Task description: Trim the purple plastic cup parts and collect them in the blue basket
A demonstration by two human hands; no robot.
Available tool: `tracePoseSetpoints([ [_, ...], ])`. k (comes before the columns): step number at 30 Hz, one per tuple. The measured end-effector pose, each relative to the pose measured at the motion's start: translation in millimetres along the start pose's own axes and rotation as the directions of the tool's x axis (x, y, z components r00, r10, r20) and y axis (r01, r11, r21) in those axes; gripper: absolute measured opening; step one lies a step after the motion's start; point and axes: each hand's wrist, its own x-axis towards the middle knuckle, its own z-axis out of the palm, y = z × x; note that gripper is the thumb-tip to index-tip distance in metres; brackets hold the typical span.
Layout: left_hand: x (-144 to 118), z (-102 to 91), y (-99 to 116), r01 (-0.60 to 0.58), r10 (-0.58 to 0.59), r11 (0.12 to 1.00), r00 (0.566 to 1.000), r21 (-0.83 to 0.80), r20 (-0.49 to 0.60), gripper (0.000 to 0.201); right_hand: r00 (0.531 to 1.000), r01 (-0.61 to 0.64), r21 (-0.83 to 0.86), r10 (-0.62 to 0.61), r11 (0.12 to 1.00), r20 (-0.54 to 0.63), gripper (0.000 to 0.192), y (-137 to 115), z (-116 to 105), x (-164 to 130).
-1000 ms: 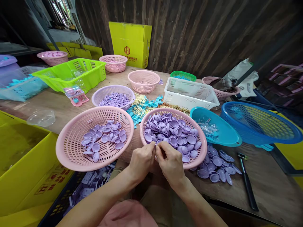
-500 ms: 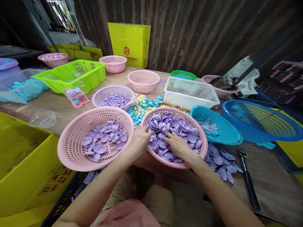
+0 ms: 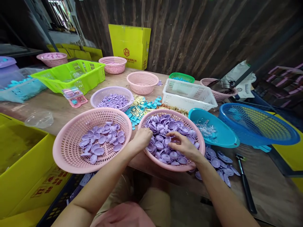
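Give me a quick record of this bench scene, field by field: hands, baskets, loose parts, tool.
left hand: fingers curled in the purple shells
right hand: fingers spread over the shells
right pink plastic basket: heaped with small purple plastic shells
left pink plastic basket: thin layer of shells
wooden table: loose shells at right
black-handled tool: lying on table

A wooden table [image 3: 267, 189] carries two pink baskets at the near edge, the left one [image 3: 68, 148] and the right one [image 3: 194, 132], a purple basket [image 3: 111, 91] behind them, a lime green crate [image 3: 68, 75] and a white crate [image 3: 189, 94] (both rectangular). Loose purple caps [image 3: 221, 162] lie beside a black-handled tool [image 3: 246, 184]. A teal bowl [image 3: 224, 135], a blue basket [image 3: 258, 124], scattered blue and yellow pieces [image 3: 139, 108] and a clear cup [image 3: 39, 119] also rest on it.
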Motion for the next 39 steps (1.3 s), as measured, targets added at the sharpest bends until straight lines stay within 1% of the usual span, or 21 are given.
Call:
tracePoseSetpoints([
  [1, 0.0, -1.0, -1.1, 0.029, -0.029, 0.999, 1.0, -0.038, -0.007, 0.019, 0.997, -0.076, 0.162, 0.073, 0.984, 0.023, 0.033, -0.7, -0.2, -3.8],
  [3, -0.1, -1.7, -3.7, 0.042, -0.053, 0.988, 0.996, -0.15, -0.068, 0.013, 0.982, -0.187, 0.437, 0.167, 0.88, 0.084, 0.035, -1.1, 0.4, -11.8],
  [6, -3.6, 0.2, -5.7, -0.114, 0.013, 0.924, 0.963, -0.365, -0.268, 0.007, 0.973, -0.215, 0.655, 0.216, 0.725, 0.08, 0.032, 0.3, 1.9, -21.1],
  [8, -9.2, 3.6, -2.5, -0.253, 0.054, 0.842, 0.918, -0.476, -0.393, 0.006, 0.969, -0.208, 0.696, 0.241, 0.687, 0.052, 0.029, 1.3, 3.7, -23.8],
  [10, -16.5, 8.9, 5.4, -0.336, 0.067, 0.774, 0.887, -0.536, -0.458, 0.008, 0.964, -0.225, 0.693, 0.258, 0.685, 0.059, 0.026, 1.3, 8.0, -24.1],
  [13, -25.4, 17.9, 22.7, -0.393, 0.135, 0.753, 0.877, -0.528, -0.461, 0.014, 0.956, -0.259, 0.7, 0.28, 0.666, 0.087, 0.022, -1.5, 20.3, -22.7],
  [15, -27.7, 21.0, 33.0, -0.43, 0.205, 0.742, 0.876, -0.514, -0.437, 0.02, 0.951, -0.251, 0.732, 0.304, 0.634, 0.062, 0.024, -5.1, 28.9, -22.5],
  [18, -25.0, 16.2, 36.8, -0.476, 0.259, 0.655, 0.871, -0.587, -0.417, 0.018, 0.94, -0.238, 0.737, 0.341, 0.633, 0.01, 0.027, -10.9, 28.7, -26.1],
  [20, -20.3, 8.8, 27.9, -0.45, 0.21, 0.646, 0.881, -0.617, -0.423, 0.024, 0.932, -0.212, 0.691, 0.356, 0.691, -0.071, 0.029, -11.0, 13.0, -32.3],
  [22, -14.4, 2.4, 11.6, -0.33, 0.079, 0.753, 0.904, -0.57, -0.42, 0.029, 0.894, -0.157, 0.588, 0.368, 0.793, -0.258, 0.029, -3.1, -15.3, -42.5],
  [23, -11.7, 0.5, 2.5, -0.228, 0.001, 0.828, 0.914, -0.512, -0.405, 0.029, 0.846, -0.143, 0.505, 0.37, 0.851, -0.383, 0.029, 4.8, -32.5, -48.8],
  [24, -9.3, -0.3, -6.1, -0.112, -0.066, 0.896, 0.924, -0.431, -0.377, 0.027, 0.768, -0.166, 0.402, 0.374, 0.9, -0.52, 0.026, 15.5, -50.3, -55.6],
  [25, -7.4, -0.1, -13.2, -0.001, -0.117, 0.943, 0.935, -0.332, -0.335, 0.024, 0.671, -0.254, 0.267, 0.368, 0.93, -0.644, 0.023, 28.6, -67.5, -62.2],
  [26, -6.1, 0.9, -18.2, 0.082, -0.147, 0.971, 0.947, -0.225, -0.287, 0.021, 0.586, -0.38, 0.134, 0.35, 0.915, -0.731, 0.018, 43.6, -83.0, -68.3],
  [27, -5.1, 2.4, -20.7, 0.129, -0.157, 0.983, 0.958, -0.127, -0.239, 0.017, 0.529, -0.502, 0.02, 0.325, 0.865, -0.784, 0.013, 59.5, -96.0, -73.4],
  [28, -4.4, 4.0, -20.9, 0.146, -0.153, 0.988, 0.968, -0.049, -0.2, 0.016, 0.515, -0.597, -0.063, 0.322, 0.8, -0.794, 0.009, 75.4, -105.9, -77.4],
  [30, -3.1, 6.4, -15.8, 0.139, -0.131, 0.989, 0.979, 0.042, -0.157, 0.015, 0.547, -0.691, -0.195, 0.327, 0.696, -0.771, 0.01, 103.7, -116.5, -81.8],
  [33, -0.1, 5.6, -4.6, 0.147, -0.137, 0.985, 0.984, 0.091, -0.112, 0.017, 0.634, -0.687, -0.372, 0.265, 0.625, -0.726, 0.018, 129.6, -116.6, -83.1],
  [35, 1.9, 3.1, -0.9, 0.154, -0.147, 0.983, 0.986, 0.097, -0.072, 0.021, 0.664, -0.678, -0.441, 0.231, 0.588, -0.711, 0.025, 132.9, -113.4, -83.3],
  [37, 2.9, 1.1, -0.9, 0.148, -0.145, 0.984, 0.988, 0.096, -0.046, 0.025, 0.634, -0.705, -0.452, 0.201, 0.546, -0.746, 0.031, 124.6, -109.2, -83.3],
  [39, 3.2, 0.7, -2.7, 0.134, -0.13, 0.986, 0.99, 0.1, -0.047, 0.025, 0.564, -0.721, -0.433, 0.095, 0.541, -0.82, 0.034, 105.8, -101.3, -81.2],
])
